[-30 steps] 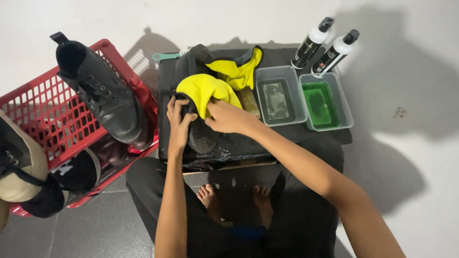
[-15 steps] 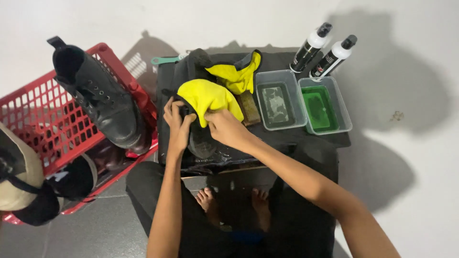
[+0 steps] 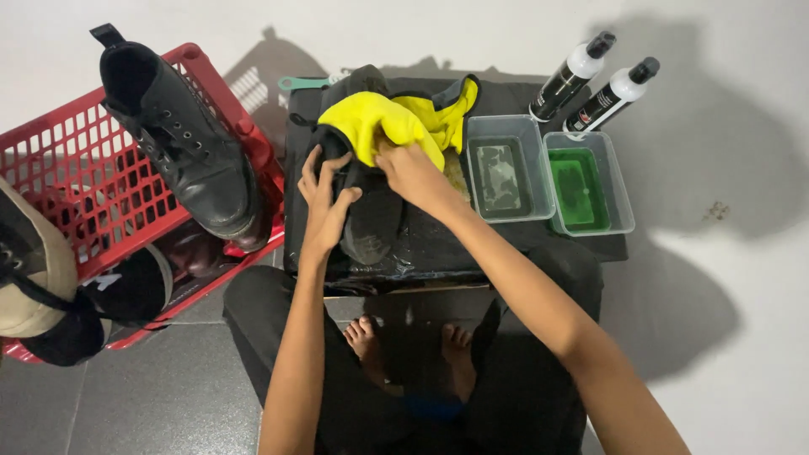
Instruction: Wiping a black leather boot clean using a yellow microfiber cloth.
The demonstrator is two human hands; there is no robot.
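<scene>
A black shoe (image 3: 368, 221) lies on a low table covered in black sheet (image 3: 522, 240). My left hand (image 3: 324, 199) grips the shoe's side and holds it steady. My right hand (image 3: 411, 173) presses a yellow cloth (image 3: 377, 123) against the shoe's upper part. The cloth bunches up over the shoe's far end and hides it. My bare feet (image 3: 409, 341) show below the table's front edge.
Two clear trays sit right of the shoe, one with dark liquid (image 3: 503, 173), one with green liquid (image 3: 583, 187). Two black-and-white spray bottles (image 3: 594, 84) stand behind them. A red basket (image 3: 76, 168) on the left holds a black boot (image 3: 181, 143) and other shoes.
My right hand has moved the yellow cloth up along the shoe toward its far end. My left hand keeps its hold on the shoe's side.
</scene>
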